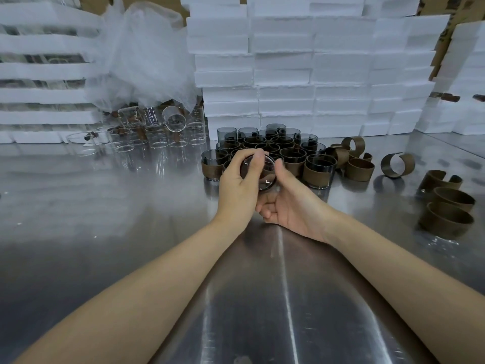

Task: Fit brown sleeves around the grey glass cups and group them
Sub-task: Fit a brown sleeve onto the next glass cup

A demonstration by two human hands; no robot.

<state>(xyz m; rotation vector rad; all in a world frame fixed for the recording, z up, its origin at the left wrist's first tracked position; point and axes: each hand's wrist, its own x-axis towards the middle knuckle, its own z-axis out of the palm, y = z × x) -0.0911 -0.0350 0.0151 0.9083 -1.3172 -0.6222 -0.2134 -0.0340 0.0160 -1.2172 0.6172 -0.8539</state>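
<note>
Head view: steel table [105, 206], stacked white foam blocks [288, 74], a cluster of sleeved grey cups [291, 153] with loose brown sleeves [359, 169] to its right, then left hand [237, 185] and right hand [291, 203], both curled round 1 grey cup [262, 177] just before the cluster.

The bare left forearm [147, 271] and right forearm [393, 261] reach forward from the lower corners and converge at the middle. The left hand [237, 187] shows its back, its fingers [256, 156] curled round the side of a grey cup [263, 177]. The right hand [294, 206] lies palm up below the cup, thumb against its side, fingers curled underneath.
</note>
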